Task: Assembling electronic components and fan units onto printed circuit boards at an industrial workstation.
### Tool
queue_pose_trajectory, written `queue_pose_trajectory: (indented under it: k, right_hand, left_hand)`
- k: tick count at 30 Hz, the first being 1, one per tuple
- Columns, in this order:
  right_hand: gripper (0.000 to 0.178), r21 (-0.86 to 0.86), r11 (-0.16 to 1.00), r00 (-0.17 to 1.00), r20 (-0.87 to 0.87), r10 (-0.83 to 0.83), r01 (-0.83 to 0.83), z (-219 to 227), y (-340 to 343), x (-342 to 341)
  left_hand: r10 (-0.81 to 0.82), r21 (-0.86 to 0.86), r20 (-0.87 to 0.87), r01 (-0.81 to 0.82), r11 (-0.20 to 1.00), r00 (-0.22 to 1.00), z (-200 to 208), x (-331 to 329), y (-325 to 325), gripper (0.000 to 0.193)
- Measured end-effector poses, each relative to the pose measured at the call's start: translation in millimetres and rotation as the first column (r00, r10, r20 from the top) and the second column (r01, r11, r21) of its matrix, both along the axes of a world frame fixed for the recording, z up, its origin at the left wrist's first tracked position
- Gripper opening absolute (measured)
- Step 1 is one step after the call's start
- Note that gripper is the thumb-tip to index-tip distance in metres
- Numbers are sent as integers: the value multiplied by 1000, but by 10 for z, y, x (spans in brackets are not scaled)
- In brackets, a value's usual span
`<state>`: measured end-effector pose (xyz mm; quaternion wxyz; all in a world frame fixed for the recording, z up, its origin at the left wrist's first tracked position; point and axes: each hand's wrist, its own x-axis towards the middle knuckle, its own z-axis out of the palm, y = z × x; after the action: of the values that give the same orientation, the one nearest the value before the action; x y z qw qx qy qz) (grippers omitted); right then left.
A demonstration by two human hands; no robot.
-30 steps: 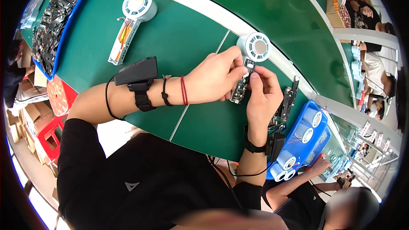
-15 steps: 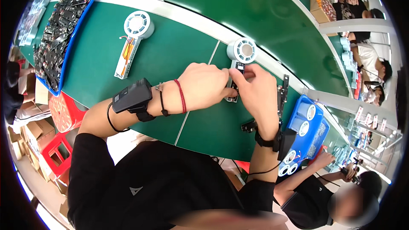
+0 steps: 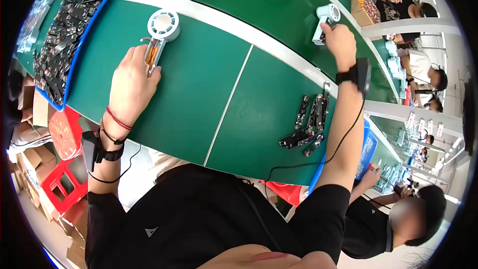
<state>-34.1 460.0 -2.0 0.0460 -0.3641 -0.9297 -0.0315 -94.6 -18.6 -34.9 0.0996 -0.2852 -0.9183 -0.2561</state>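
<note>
My left hand (image 3: 133, 82) is closed round the handle of a light-blue handheld fan (image 3: 163, 25), which lies on the green table at the left. That handle is uncovered, with an orange part and thin wires showing inside. Stretched out to the far right, my right hand (image 3: 341, 42) has its fingers on the handle of a second light-blue handheld fan (image 3: 328, 12), over the green strip beyond the pale rail. Several black circuit boards (image 3: 312, 119) lie in a loose cluster on the table, left of my right forearm.
A blue tray (image 3: 74, 65) heaped with circuit boards stands at the left. Another blue bin (image 3: 369, 144) is partly hidden behind my right arm. The pale rail (image 3: 219, 17) runs along the table's far edge. A co-worker (image 3: 383, 219) sits at the right; red stools (image 3: 64, 129) stand at the left.
My right hand has carried the second fan from the table to the far strip beyond the rail. My left hand has left it, moved left and taken hold of the other fan.
</note>
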Motion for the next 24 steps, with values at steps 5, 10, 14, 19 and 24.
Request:
queue_pose_trajectory:
  k: [5, 10, 14, 19, 24]
  right_hand:
    - [35, -117, 972, 972, 92, 217, -206, 331, -962, 1237]
    - [30, -350, 936, 987, 135, 86, -33, 145, -1001, 1717]
    - [26, -397, 917, 991, -106, -82, 33, 529, -1444, 1576]
    - [31, -721, 552, 828, -553, -93, -419, 393, -2122, 1248]
    - [31, -687, 383, 718, -691, -85, -617, 124, -2003, 1130]
  left_hand:
    - [-307, 209, 354, 245, 947, 883, 118, 143, 464, 34]
    - [-543, 156, 367, 526, 836, 755, 25, 421, 1145, 30]
    - [-642, 154, 313, 630, 761, 700, 120, 576, 1229, 43]
    - [-721, 515, 121, 577, 634, 683, 210, 639, 1190, 51]
    - [-696, 616, 422, 380, 690, 580, 66, 335, 1048, 42]
